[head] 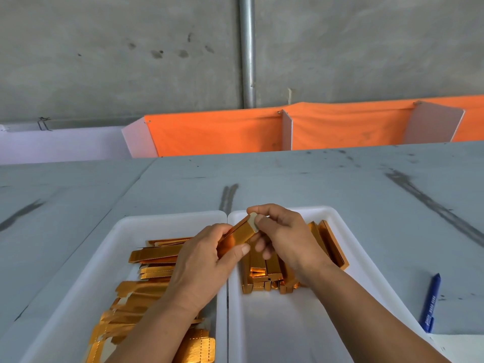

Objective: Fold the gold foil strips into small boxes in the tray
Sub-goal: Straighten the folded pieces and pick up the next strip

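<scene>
While only the head view is on offer, it shows both hands raised just above the far left corner of the right tray (pixel 337 218), working one gold box (pixel 242 233) between them. The left hand (pixel 207 255) is wrapped round the lower length of that box, thumb on the near face and fingers behind. That grip looks meant to keep the folded sides square while the end is closed. The right hand (pixel 282 234) pinches the upper end, thumb and forefinger on the pale end flap, so the step in hand seems to be tucking that flap shut. Held over the seam where the left tray (pixel 125 224) meets the right tray, the box is a short drop from either. Inside the right tray, under and beyond the right hand, lie the finished boxes (pixel 269 273), packed side by side toward its far end. The left tray, pressed against the right tray's left wall, holds the flat strips (pixel 154 260) in a loose heap, within easy reach of the left hand. This split reads as supply on one side and output on the other. A fair heap is left unfolded, so I judge the task well short of done. On the worktop (pixel 340 179) just right of the right tray lies a blue pen (pixel 430 302), apart from the work, and beyond the tray's far rim hangs an orange cloth (pixel 222 134).
</scene>
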